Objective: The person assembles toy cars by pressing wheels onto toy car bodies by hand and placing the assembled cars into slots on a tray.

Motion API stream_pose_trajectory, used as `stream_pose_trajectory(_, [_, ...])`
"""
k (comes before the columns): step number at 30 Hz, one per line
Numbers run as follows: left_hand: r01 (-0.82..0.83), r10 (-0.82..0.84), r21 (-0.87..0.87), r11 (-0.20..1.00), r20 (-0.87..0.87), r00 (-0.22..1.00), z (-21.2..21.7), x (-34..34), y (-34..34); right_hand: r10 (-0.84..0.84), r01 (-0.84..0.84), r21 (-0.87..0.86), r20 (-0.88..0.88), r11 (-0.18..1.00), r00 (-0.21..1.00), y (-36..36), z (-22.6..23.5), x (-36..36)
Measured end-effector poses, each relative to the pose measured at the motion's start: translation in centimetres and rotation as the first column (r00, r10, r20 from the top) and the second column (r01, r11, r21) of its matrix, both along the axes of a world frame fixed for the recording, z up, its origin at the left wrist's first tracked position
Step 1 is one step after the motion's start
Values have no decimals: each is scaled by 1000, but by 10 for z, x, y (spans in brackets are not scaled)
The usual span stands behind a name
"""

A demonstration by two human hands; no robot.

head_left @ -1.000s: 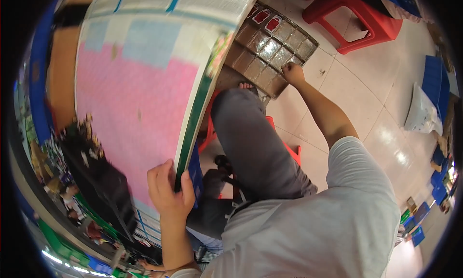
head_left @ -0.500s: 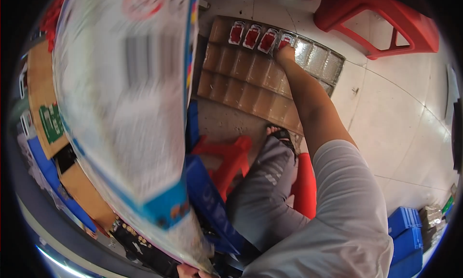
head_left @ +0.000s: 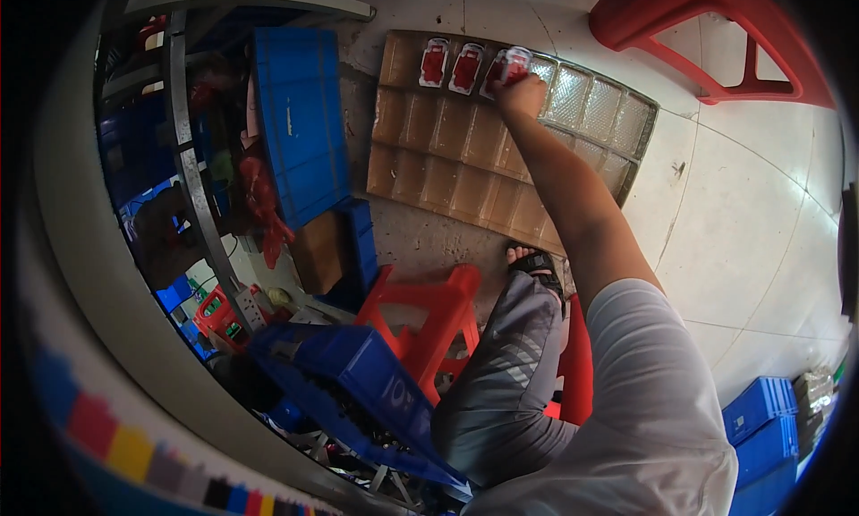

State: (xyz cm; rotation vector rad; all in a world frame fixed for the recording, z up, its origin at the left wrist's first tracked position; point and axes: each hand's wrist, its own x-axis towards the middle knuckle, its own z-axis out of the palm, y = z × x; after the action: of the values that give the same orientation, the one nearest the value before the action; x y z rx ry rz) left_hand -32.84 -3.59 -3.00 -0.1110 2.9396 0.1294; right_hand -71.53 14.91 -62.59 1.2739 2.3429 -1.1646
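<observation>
My right hand (head_left: 521, 96) reaches to the back row of a compartmented clear plastic tray (head_left: 429, 154) on the floor. Its fingers are closed on a red piece with a white rim (head_left: 515, 60), slightly blurred. That piece overlaps another of the same kind (head_left: 493, 74), which it partly hides. Two more alike, a red piece (head_left: 433, 63) and its neighbour (head_left: 465, 69), lie in the compartments to the left. My left hand is out of sight. A blurred white package with coloured bars (head_left: 116, 435) fills the lower left edge.
A red plastic stool (head_left: 429, 310) and an open blue bin (head_left: 358, 382) stand by my leg. A blue crate (head_left: 300, 122) is left of the tray. Another red stool (head_left: 716, 42) stands at the back right, blue boxes (head_left: 761, 435) at the lower right.
My right hand has drawn back slightly left, lifting the red piece from the fourth compartment over the third. The large package has swung down to the lower left; my left hand has left view.
</observation>
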Motion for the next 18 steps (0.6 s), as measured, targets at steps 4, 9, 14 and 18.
stream_pose_trajectory(4, [24,-24,-2,1000,19,1000,2,0,-11,11,-11,-20,37,1000,999,-22,-2,-18])
stream_pose_trajectory(9, [30,-30,-7,1000,9,1000,-2,0,-18,-76,88,-121,97,989,992,-43,-15,-44])
stream_pose_trajectory(14, [59,-59,-7,998,-16,998,-9,-4,-28,-243,229,125,119,965,963,-41,-56,-59])
stream_pose_trajectory(18, [64,-65,-85,994,-9,998,7,-4,-35,-268,252,139,111,958,957,-65,-32,-47])
